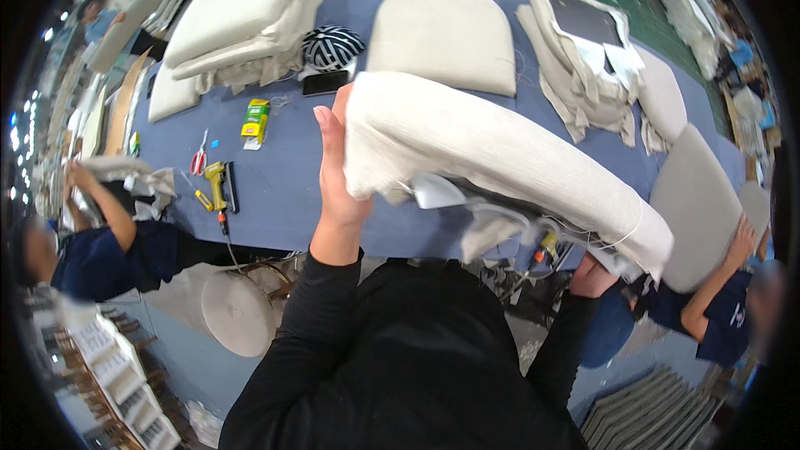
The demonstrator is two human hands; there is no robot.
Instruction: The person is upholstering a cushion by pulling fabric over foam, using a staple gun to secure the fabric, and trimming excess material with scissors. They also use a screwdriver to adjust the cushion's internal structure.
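Note:
I hold a long cream upholstered seat cushion [500, 158] tilted on its edge over the blue worktable [283, 175]. My left hand [337, 175] presses flat against the cushion's left end, fingers pointing up. At the cushion's lower right end, my right hand [593, 277] grips from underneath, partly hidden by loose fabric and threads. Both my sleeves are black. Grey backing cloth hangs from the cushion's underside.
On the table lie a yellow staple gun [217, 183], red scissors [198, 157], a green-yellow box [255, 121], a dark phone [325, 82], a striped cap [332, 46], stacked cream cushions [242, 17] and fabric covers [583, 58]. Co-workers in dark blue stand at the left [108, 242] and right [725, 300].

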